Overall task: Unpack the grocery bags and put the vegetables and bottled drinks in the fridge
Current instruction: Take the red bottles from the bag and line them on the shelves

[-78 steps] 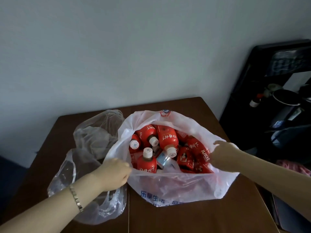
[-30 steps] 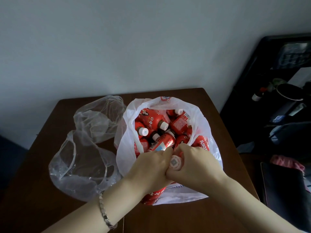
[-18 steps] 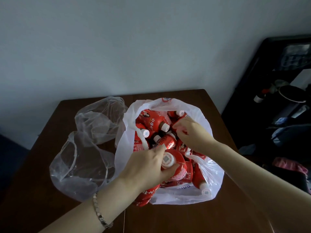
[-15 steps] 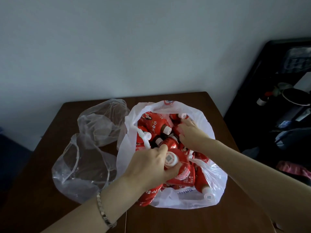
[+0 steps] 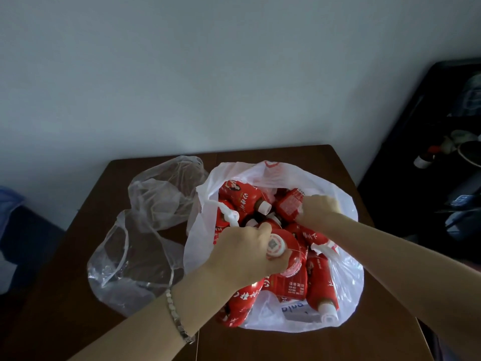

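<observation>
A white grocery bag (image 5: pixel 346 212) stands open on the brown table (image 5: pixel 78 256), filled with several red-labelled drink bottles with white caps. My left hand (image 5: pixel 244 256) grips the neck of one red bottle (image 5: pixel 291 256) at the bag's near side, its white cap (image 5: pixel 274 246) facing up. My right hand (image 5: pixel 318 208) reaches into the far right of the bag and curls round another red bottle (image 5: pixel 289 207). A further bottle (image 5: pixel 243 199) lies at the back left of the bag.
Two clear plastic bags (image 5: pixel 145 230) lie crumpled on the table to the left of the white bag. A dark cabinet (image 5: pixel 442 178) with appliances and clutter stands to the right. A pale wall rises behind the table.
My right hand has left the near bottle and reached to the far right of the bag, closing on another bottle. My left hand keeps its hold on the near bottle.
</observation>
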A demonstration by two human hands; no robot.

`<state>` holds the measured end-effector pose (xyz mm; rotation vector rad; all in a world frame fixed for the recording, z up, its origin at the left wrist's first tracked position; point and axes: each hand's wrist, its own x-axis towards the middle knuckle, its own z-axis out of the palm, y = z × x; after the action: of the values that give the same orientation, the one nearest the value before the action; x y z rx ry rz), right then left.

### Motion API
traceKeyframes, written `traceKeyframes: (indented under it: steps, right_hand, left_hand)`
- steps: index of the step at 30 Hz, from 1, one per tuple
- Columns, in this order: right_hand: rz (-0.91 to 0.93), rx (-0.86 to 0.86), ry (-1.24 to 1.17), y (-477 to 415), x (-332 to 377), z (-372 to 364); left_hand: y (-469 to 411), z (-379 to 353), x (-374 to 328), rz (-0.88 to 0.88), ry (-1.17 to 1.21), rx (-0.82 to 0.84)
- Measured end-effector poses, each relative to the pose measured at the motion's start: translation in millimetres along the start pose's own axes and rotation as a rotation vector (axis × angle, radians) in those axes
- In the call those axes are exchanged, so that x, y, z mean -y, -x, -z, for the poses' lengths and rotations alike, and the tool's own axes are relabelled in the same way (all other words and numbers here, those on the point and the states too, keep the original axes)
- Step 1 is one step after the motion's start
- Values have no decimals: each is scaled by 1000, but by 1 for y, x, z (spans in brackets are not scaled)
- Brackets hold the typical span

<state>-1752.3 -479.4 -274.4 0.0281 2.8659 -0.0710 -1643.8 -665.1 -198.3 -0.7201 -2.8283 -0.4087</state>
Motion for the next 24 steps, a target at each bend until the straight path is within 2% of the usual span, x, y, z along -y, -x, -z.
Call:
traceKeyframes:
  steps: [3, 7, 10, 13, 17, 21, 24]
  right_hand:
    - [-9, -46, -77, 21, -5, 3]
    - [-97, -120, -340, 66, -16, 32]
    - [-76, -256, -483, 106, -14, 61]
    - [-92, -445, -526, 143, -9, 87]
    - [-186, -620, -502, 193, -6, 109]
    - [-397, -681, -478, 251, -11, 105]
    - [-573, -717, -444, 308, -18, 89]
  left_hand:
    - [0, 7, -7, -27, -74, -13]
    - [4, 19, -11, -44, -75, 65]
    - [-5, 37, -16, -100, -60, 0]
    - [-17, 54, -19, -203, -77, -67]
    - [-35, 73, -30, -407, -88, -129]
    - [-39, 77, -61, -694, -24, -17]
    - [-30, 83, -100, -879, 32, 5]
